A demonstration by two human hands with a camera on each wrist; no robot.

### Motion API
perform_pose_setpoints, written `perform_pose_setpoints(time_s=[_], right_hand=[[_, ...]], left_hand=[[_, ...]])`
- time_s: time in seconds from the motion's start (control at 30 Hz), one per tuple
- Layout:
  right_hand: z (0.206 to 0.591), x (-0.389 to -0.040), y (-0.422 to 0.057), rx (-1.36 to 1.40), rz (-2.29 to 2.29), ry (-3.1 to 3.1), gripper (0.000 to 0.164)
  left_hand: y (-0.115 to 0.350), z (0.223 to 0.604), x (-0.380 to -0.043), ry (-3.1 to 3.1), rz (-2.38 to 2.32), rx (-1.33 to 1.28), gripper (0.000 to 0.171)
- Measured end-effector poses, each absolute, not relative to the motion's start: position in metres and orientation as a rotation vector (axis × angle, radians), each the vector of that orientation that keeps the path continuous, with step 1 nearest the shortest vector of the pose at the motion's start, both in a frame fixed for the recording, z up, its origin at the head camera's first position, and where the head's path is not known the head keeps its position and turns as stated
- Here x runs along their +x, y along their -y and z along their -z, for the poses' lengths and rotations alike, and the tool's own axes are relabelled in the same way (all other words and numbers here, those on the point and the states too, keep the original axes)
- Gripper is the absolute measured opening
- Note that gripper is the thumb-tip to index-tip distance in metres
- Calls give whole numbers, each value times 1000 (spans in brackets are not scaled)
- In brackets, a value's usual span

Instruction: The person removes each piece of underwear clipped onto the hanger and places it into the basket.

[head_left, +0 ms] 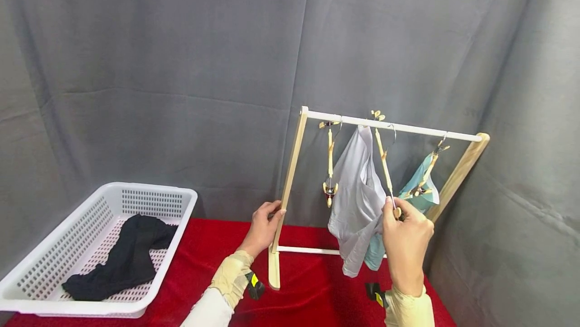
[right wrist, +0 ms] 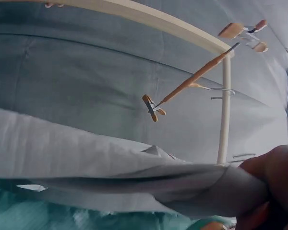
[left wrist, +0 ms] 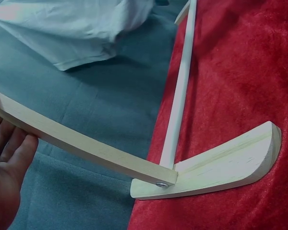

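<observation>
My left hand [head_left: 263,229] grips the left wooden post [head_left: 292,161] of a small clothes rack, fingers around its edge in the left wrist view too. At the near end of the middle clip hanger [head_left: 382,158], my right hand [head_left: 408,236] pinches the hanger's clip, partly hidden by the fingers. A light grey garment [head_left: 355,191] hangs from this hanger; its cloth [right wrist: 221,187] runs up to my right fingers in the right wrist view. To the left hangs a bare clip hanger [head_left: 330,153]. Right of my hand, a teal garment [head_left: 419,176] hangs on another clip hanger.
A white plastic basket [head_left: 192,201] stands at the left with a black garment [head_left: 131,251] inside. Red cloth [head_left: 208,246] covers the table. The rack's wooden foot [left wrist: 221,165] rests on it, and grey curtains [head_left: 181,65] close off the back and right.
</observation>
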State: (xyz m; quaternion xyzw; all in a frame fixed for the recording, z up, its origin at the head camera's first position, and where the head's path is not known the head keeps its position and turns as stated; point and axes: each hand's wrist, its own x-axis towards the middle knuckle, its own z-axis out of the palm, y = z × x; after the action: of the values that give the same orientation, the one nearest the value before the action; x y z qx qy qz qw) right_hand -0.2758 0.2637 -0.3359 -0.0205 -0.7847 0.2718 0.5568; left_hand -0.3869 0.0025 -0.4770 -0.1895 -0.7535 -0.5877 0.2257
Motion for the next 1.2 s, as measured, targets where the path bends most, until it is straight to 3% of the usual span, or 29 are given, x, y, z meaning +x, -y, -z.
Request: perform_pose_setpoints(time_s=[0.4, 0.77, 1.2], right_hand=[[372, -233, -282, -244, -716, 1995, 17], [387, -242, -311, 23, -723, 2008, 9], [396, -251, -322, 119, -773, 2041, 25]], left_hand=[[1, 478, -385, 2115, 1643, -508, 34], [0, 476, -387, 2109, 1622, -509, 33], [2, 475, -386, 2128, 1643, -485, 34]])
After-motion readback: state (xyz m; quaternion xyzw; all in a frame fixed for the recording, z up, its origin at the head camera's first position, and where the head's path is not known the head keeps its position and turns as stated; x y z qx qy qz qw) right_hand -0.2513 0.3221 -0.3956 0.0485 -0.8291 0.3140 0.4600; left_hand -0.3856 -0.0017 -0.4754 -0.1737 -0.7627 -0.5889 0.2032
